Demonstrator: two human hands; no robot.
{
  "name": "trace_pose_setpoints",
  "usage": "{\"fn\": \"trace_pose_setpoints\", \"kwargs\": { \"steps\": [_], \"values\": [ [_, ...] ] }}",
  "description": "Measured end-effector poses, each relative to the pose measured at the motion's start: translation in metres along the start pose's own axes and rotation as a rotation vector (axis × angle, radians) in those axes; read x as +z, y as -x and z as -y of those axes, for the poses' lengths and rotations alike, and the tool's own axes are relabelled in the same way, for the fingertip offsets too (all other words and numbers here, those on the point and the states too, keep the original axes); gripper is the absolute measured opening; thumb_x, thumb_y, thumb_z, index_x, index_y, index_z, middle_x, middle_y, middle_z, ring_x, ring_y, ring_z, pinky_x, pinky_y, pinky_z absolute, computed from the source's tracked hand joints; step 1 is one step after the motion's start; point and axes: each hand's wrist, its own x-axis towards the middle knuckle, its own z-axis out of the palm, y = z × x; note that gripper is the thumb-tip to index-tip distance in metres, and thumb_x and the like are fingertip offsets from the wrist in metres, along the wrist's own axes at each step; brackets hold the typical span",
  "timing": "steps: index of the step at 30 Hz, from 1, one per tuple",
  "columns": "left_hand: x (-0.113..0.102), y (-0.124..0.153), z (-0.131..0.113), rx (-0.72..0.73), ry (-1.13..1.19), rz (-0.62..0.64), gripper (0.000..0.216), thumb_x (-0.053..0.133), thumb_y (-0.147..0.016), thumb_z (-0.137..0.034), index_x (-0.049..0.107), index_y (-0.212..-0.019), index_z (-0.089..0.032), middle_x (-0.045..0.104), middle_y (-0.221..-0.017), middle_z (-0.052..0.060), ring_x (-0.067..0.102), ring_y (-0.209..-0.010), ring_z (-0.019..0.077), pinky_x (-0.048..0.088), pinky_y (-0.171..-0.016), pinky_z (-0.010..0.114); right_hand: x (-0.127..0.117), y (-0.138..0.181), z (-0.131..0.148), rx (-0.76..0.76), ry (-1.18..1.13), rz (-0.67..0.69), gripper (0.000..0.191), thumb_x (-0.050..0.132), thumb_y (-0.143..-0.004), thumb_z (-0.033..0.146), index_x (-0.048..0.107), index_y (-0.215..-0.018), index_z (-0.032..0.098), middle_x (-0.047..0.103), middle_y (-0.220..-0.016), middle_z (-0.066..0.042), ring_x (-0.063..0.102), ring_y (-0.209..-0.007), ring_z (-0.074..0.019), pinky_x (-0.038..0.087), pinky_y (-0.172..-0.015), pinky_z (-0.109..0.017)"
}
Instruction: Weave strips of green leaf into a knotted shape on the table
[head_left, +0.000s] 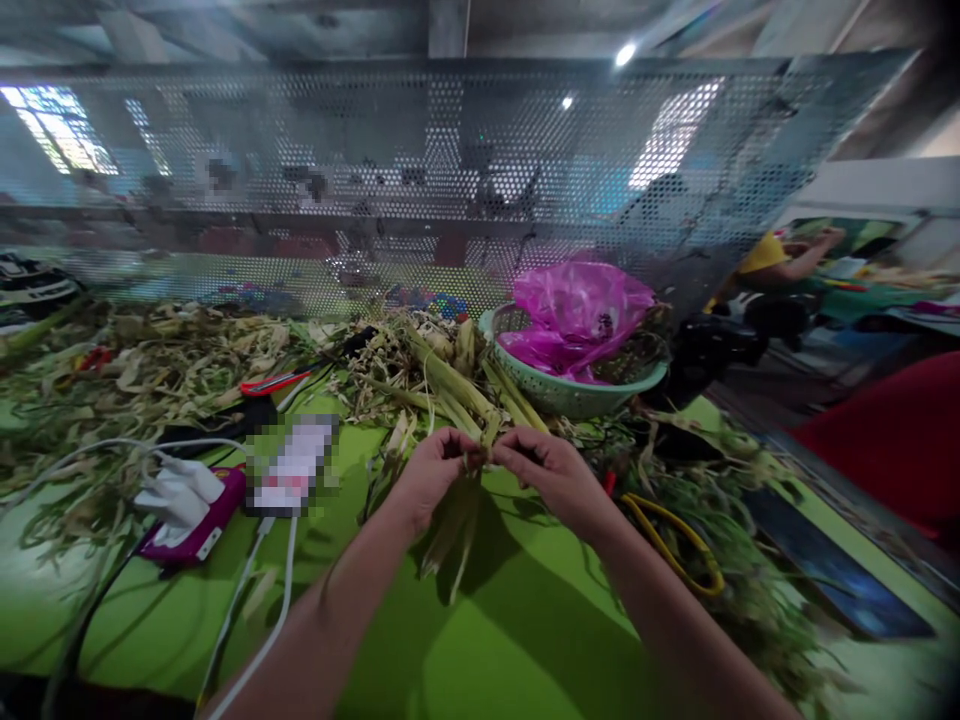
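My left hand [435, 470] and my right hand [544, 465] meet above the green table [510, 640], both pinched closed on the same green plant stalk [480, 455]. Pale husk leaves [450, 530] hang from the stalk down below my left hand. Beyond my hands lies a bundle of several long green stalks [457, 385], pointing away toward the back.
A teal basket [570, 395] lined with a pink plastic bag [577, 310] stands behind my right hand. Dry husk litter [150, 365] covers the left. A phone [292, 475], white chargers [176, 490] and cables lie left. A perforated metal screen [420, 170] closes the back. Another person [787, 260] is far right.
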Motion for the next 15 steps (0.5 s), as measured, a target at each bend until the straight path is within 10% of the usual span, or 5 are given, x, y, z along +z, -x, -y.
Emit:
{"fn": "trace_pose_setpoints", "kwargs": {
  "steps": [15],
  "values": [
    [-0.002,-0.002,0.001,0.425,-0.562,-0.058,0.018,0.056,-0.067,-0.005,0.06,-0.079,-0.017,0.063,-0.076,-0.001,0.057,-0.069,0.0112,0.044,-0.067,0.023,0.014,0.0,-0.003,-0.005,0.372,-0.137,0.007,0.057,-0.077,0.021,0.064,-0.078,0.019,0.067,-0.071,-0.001,0.059,-0.064,-0.0158,0.041,-0.061,-0.026]
  ]
}}
